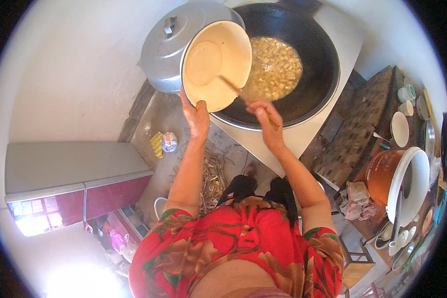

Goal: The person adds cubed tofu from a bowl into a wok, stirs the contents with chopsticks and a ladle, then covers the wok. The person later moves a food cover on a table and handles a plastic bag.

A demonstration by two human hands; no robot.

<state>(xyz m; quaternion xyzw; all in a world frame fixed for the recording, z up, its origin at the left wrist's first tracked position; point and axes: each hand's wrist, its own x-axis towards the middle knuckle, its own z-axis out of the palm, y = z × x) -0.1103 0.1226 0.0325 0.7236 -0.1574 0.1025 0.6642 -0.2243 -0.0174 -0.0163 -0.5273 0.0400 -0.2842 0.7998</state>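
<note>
My left hand point(197, 119) grips the lower rim of a cream enamel basin point(203, 57) with a dark blue edge. The basin is tipped up beside the wok, its inside facing right; a pale wet film coats it. In my right hand point(267, 121) is a slim wooden stick-like utensil point(230, 85), its far end against or just in front of the basin's inside; motion blur hides its exact kind. The big black wok point(320, 62) holds pale diced pieces in cloudy liquid point(275, 67), with a small white patch on top.
A large domed metal lid point(159, 52) leans left of the wok, behind the basin. Kindling point(213, 179) lies on the floor below. At right, a counter point(352, 121) carries an orange-brown pot point(382, 174), bowls and a cloth point(356, 201). A grey-topped red cabinet point(74, 164) stands left.
</note>
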